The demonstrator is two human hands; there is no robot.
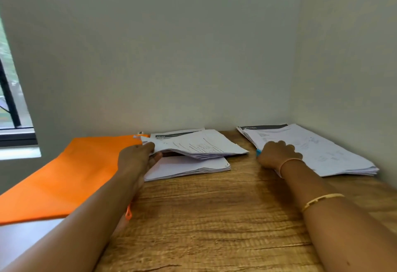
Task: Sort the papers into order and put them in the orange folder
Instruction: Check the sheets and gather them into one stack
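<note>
The orange folder lies flat on the left side of the wooden table. Just right of it sits the middle stack of papers. My left hand grips the upper bundle of that stack by its left edge, with the thumb on top, and holds it lifted off the sheets below. A second stack of papers lies at the far right by the wall. My right hand rests with curled fingers on that stack's near left corner. A small blue thing shows beside its fingers.
Walls close the table in at the back and right. A window is at the left. An orange zipper pull hangs at the folder's near edge. A small clip-like object lies behind the folder.
</note>
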